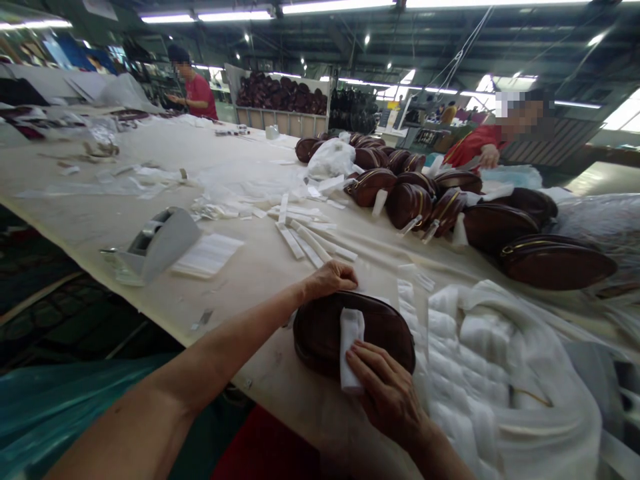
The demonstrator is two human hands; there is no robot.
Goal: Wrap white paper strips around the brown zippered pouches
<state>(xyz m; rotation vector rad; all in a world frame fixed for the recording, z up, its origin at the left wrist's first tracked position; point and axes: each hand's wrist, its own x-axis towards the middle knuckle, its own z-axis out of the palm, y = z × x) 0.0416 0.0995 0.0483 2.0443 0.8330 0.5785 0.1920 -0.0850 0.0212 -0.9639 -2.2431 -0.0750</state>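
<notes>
A dark brown oval leather bag (310,333) lies on the table in front of me. Across its upper face sits a folded white foam strip (352,327). My right hand (387,387) grips the strip's right side, fingers extended together; its thumb is out of sight. At the bag's far edge, my left hand (330,280) is closed, fingers curled inward. What those fingers pinch, if anything, is hidden. Right of the bag is a pile of white foam wrap sheets (470,373).
Loose white strips (305,240) lie beyond the bag. A grey tape dispenser (165,243) and a stack of white sheets (209,255) are at left. Several brown bags (410,203) are heaped at right. Two people in red, one person (200,93) far left, another person (470,147) right, stand across the table.
</notes>
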